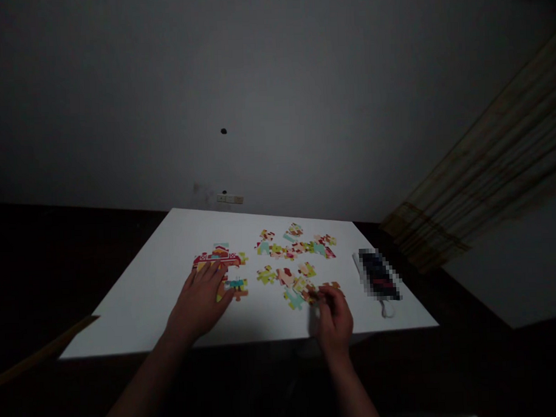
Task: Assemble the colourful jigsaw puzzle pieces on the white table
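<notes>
A white table carries colourful jigsaw pieces. My left hand lies flat, fingers spread, on a joined red and yellow cluster of pieces at the left. My right hand is curled in a pinch at the near edge of the loose pieces, its fingertips closed on a small puzzle piece. More loose pieces lie in a row farther back.
A dark blurred object with a white cord lies at the table's right side. A plain wall rises behind the table, with a striped curtain at the right. The floor around is dark.
</notes>
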`<action>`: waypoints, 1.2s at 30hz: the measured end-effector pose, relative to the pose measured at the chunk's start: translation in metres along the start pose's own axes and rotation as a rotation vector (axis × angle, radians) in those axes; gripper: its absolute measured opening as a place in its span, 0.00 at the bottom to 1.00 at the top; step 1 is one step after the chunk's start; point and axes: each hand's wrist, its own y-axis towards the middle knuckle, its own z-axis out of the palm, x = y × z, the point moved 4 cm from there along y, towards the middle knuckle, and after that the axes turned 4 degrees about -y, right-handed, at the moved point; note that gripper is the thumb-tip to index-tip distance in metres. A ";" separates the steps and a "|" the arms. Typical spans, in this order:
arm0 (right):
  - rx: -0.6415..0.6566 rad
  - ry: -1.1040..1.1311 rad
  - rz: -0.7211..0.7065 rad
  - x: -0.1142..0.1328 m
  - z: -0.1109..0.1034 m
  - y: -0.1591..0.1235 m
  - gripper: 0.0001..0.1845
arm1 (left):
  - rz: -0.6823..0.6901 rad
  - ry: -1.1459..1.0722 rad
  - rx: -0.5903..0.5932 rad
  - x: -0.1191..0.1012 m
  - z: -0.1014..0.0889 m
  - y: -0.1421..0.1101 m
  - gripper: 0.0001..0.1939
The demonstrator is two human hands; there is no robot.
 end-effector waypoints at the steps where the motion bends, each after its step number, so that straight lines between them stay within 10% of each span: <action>1: -0.025 0.029 0.048 -0.004 -0.002 0.001 0.13 | 0.000 0.001 -0.001 0.000 0.000 0.000 0.34; 15: 0.182 -0.396 -0.129 0.012 0.037 0.009 0.25 | -0.021 -0.028 -0.070 0.004 0.000 -0.002 0.30; 25: 0.072 -0.234 -0.032 -0.009 -0.023 0.069 0.23 | -0.011 -0.035 -0.086 0.004 0.001 0.000 0.31; 36: 0.308 -0.523 -0.074 -0.037 -0.003 0.102 0.16 | -0.003 -0.033 -0.089 0.006 0.001 0.001 0.32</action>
